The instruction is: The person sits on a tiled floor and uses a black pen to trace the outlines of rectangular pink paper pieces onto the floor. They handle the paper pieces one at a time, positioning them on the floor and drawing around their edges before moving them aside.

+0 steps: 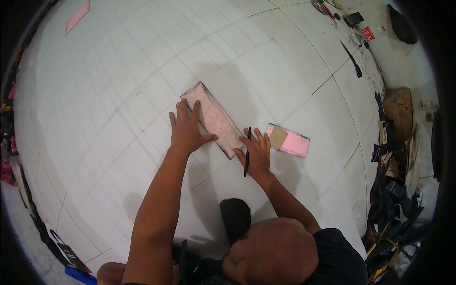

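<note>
A long pink rectangular piece (212,114) with dark, smudged edges lies slantwise on a large white sheet (118,90). My left hand (186,130) rests on its left side with the fingers spread, fingertips near the far end and thumb near the middle. At the near right end is my right hand (258,154), holding a slim black pen (247,164) between its fingers, with the thumb and a finger touching the piece. Just right of that hand lies a smaller pink rectangle (297,144) with a tan square (279,137) on it.
Another pink strip (77,18) lies at the far left. Scissors (351,59), a bottle with a red label (373,33) and a black box (353,19) sit at the far right. Dark cloth scraps (396,204) and a cardboard box (398,107) line the right edge.
</note>
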`<state>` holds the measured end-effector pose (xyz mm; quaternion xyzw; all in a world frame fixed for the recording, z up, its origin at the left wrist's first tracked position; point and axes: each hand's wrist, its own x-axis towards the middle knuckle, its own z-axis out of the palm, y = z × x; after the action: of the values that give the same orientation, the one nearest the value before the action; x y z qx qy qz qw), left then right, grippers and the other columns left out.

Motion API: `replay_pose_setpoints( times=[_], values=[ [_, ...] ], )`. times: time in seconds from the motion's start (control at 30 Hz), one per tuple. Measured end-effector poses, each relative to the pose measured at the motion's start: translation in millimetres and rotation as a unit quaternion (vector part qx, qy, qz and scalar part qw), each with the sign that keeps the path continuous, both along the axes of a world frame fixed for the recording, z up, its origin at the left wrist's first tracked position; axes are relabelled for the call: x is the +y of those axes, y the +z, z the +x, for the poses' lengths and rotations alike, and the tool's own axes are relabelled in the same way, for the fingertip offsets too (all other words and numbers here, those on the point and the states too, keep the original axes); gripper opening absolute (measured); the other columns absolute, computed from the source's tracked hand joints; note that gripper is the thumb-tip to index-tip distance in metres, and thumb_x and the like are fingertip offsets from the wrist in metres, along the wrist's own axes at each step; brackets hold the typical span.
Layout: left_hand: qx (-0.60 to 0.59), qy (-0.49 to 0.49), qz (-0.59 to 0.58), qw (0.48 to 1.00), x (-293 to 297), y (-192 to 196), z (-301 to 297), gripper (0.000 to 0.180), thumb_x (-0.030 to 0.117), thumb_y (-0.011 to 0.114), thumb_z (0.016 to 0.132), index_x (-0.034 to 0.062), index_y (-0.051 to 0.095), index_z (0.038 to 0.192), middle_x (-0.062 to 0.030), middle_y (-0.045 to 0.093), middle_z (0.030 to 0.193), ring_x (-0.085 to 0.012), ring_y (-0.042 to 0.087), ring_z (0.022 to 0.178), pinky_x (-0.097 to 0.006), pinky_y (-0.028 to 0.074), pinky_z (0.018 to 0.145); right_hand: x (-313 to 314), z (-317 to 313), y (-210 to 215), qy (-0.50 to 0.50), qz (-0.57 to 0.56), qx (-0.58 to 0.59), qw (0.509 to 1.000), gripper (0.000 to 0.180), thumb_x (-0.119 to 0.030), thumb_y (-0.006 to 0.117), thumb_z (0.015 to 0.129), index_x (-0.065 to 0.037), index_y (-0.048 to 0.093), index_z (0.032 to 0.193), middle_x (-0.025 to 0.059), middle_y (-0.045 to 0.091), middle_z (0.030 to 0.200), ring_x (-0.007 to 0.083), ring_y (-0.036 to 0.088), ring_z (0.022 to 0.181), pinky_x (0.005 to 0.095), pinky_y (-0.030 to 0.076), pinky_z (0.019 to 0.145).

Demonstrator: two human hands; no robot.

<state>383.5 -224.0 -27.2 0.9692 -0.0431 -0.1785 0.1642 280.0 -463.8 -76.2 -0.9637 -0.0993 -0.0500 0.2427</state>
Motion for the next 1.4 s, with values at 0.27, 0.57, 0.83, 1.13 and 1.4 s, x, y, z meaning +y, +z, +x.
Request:
replay_pose_setpoints(
  times=[0.27,0.57,0.83,1.13,1.4],
  values=[
    [-0.009,-0.005,-0.006,1.0,-1.0,-0.7,-0.8,0.127,0.057,0.093,0.067,0.0108,0.026,0.164,-0.0303,0.018,0.166,-0.045,0.017,0.157,-0.064,0.019,0.123,-22.8,-2.1,7.4,-0.01,0.092,0.012,0.996,0.039,-0.02,0.071,0.095,-0.01,0.063,0.132,0.0145,0.059,0.145,0.0389,0.052,0.133,0.0548,0.033,0.115],
    [0.01,-0.005,0.008,1.0,-0.5,0.8,-0.1,0.127,0.059,0.092,0.067,0.012,0.025,0.164,-0.0269,0.014,0.169,-0.0425,0.015,0.158,-0.061,0.015,0.126,-13.6,-14.3,33.7,-0.001,0.256,0.181,0.949,0.021,-0.015,0.068,0.098,-0.003,0.073,0.114,0.0146,0.075,0.11,0.0331,0.07,0.102,0.0419,0.054,0.091],
    [-0.015,-0.008,-0.001,1.0,-0.2,-5.2,-1.9,0.128,0.056,0.094,0.066,0.0103,0.025,0.164,-0.0284,0.017,0.167,-0.0435,0.016,0.158,-0.064,0.018,0.124,-4.2,-20.1,36.8,-0.001,0.246,0.2,0.948,0.021,-0.016,0.07,0.096,-0.001,0.075,0.11,0.0177,0.075,0.111,0.035,0.073,0.1,0.0409,0.057,0.087],
    [0.001,-0.005,0.0,1.0,-0.7,0.3,0.4,0.125,0.058,0.092,0.066,0.0107,0.029,0.163,-0.028,0.015,0.169,-0.0429,0.015,0.158,-0.061,0.015,0.126,1.0,-19.8,35.2,0.011,0.243,0.157,0.957,0.018,-0.015,0.07,0.097,-0.001,0.075,0.108,0.0161,0.076,0.105,0.0349,0.072,0.098,0.0411,0.056,0.085],
    [0.01,-0.003,0.007,1.0,-1.0,2.9,0.8,0.125,0.055,0.094,0.066,0.011,0.029,0.163,-0.0265,0.016,0.168,-0.0415,0.015,0.158,-0.06,0.015,0.127,-23.2,-2.2,28.8,-0.106,0.194,0.131,0.966,0.019,-0.017,0.07,0.099,0.0,0.072,0.107,0.0199,0.072,0.096,0.0369,0.069,0.088,0.0444,0.056,0.08]
  ],
)
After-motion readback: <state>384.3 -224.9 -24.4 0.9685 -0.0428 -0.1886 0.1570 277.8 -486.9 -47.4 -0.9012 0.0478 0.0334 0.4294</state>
